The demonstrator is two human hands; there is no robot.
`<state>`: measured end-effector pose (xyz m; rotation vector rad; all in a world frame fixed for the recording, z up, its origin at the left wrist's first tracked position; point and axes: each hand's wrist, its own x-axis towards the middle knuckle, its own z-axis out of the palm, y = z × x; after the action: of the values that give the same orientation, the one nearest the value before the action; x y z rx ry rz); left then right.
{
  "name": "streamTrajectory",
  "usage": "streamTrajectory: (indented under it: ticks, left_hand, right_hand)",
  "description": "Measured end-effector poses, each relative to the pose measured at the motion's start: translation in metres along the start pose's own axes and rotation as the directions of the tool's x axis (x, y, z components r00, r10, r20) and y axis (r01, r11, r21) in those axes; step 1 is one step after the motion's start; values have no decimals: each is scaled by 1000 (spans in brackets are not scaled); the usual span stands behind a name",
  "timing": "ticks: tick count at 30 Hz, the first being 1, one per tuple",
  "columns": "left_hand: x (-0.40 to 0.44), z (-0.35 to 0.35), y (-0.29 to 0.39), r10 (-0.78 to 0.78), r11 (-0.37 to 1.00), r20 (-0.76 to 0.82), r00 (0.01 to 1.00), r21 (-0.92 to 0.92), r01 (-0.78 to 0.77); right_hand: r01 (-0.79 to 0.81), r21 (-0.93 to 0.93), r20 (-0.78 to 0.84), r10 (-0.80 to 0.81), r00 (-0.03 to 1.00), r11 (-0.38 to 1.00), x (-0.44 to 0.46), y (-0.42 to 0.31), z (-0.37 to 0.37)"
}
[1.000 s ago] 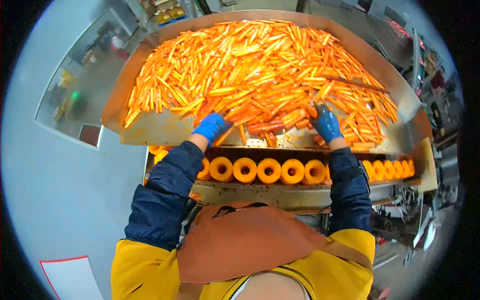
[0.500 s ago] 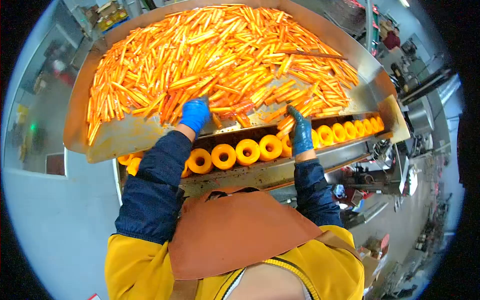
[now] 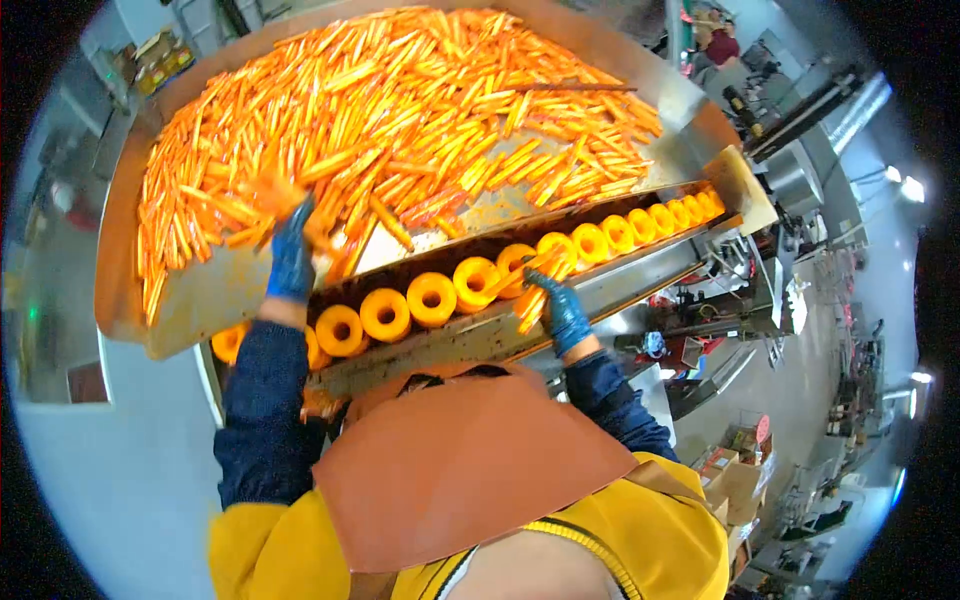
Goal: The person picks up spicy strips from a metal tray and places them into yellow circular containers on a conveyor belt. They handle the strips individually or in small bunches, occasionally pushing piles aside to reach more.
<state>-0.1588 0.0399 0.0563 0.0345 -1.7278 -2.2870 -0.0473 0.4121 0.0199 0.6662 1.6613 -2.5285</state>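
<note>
Many glossy orange sticks [image 3: 400, 110] lie piled in a wide metal tray [image 3: 118, 250]. My left hand [image 3: 291, 255], in a blue glove, is at the tray's front left, fingers against some sticks that are blurred by motion; its grip cannot be made out. In a darker blue glove, my right hand [image 3: 562, 312] is closed on a small bunch of orange sticks [image 3: 545, 285], held over the row of rollers. The orange ring-shaped rollers [image 3: 432, 299] with dark holes run along the tray's front edge.
A metal ledge [image 3: 420, 352] runs in front of the rollers. A dark thin rod [image 3: 570, 87] lies on the pile. A pale block [image 3: 745, 188] stands at the tray's right corner. Cardboard boxes [image 3: 740, 490] are at the lower right, and a person in dark red [image 3: 720, 47] is far off.
My right hand has come back from the tray to above the rollers with a bunch of sticks. My left hand has shifted left along the pile. The view has turned.
</note>
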Motion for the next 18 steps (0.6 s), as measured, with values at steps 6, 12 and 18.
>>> streamTrajectory:
  ticks: [6, 12, 18]
  left_hand:
    - [-60, -23, 13, -472, 866, -51, 880, -217, 451]
    - [-124, -36, -16, -274, 961, -89, 958, 9, 276]
    - [-148, -48, -12, -30, 516, 205, 978, 842, -160]
  right_hand:
    - [466, -469, 282, -373, 884, 751, 25, 24, 24]
    - [131, -443, 107, -93, 990, 887, 40, 30, 22]
    - [257, -349, 222, -187, 957, 901, 51, 20, 40]
